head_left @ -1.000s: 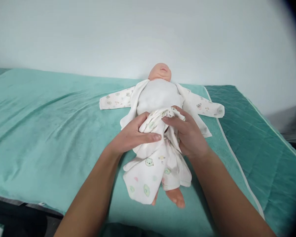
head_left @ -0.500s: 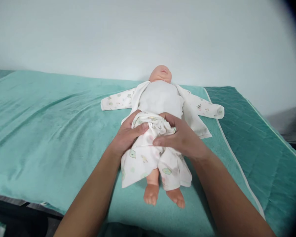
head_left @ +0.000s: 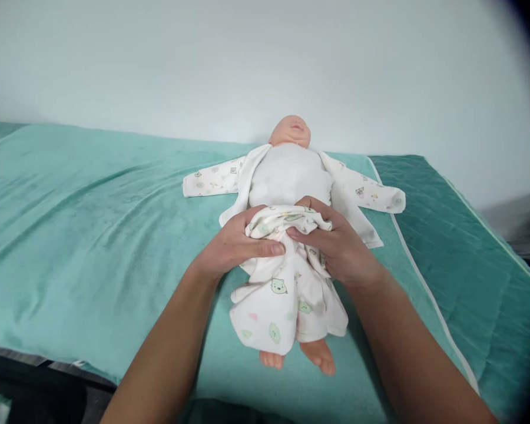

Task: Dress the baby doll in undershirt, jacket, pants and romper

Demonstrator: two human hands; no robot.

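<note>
A baby doll (head_left: 290,171) lies on its back on a teal blanket (head_left: 92,224), head toward the wall. It wears an open white printed jacket (head_left: 362,194) with sleeves spread out. White printed trousers (head_left: 282,294) cover its legs; two bare feet (head_left: 318,356) stick out below. My left hand (head_left: 234,247) is closed on the left side of the bunched trouser waistband at the doll's hips. My right hand (head_left: 335,244) grips the right side of the same waistband.
A darker green quilted mat (head_left: 468,259) lies to the right of the blanket. A pale wall stands behind the doll's head. The bed's near edge (head_left: 48,368) runs along the lower left, with dark floor beyond.
The trouser leg on the left has slid down again, so it hides most of the foot that showed half a second ago. Both hands stay at the waistband, shifted slightly.
</note>
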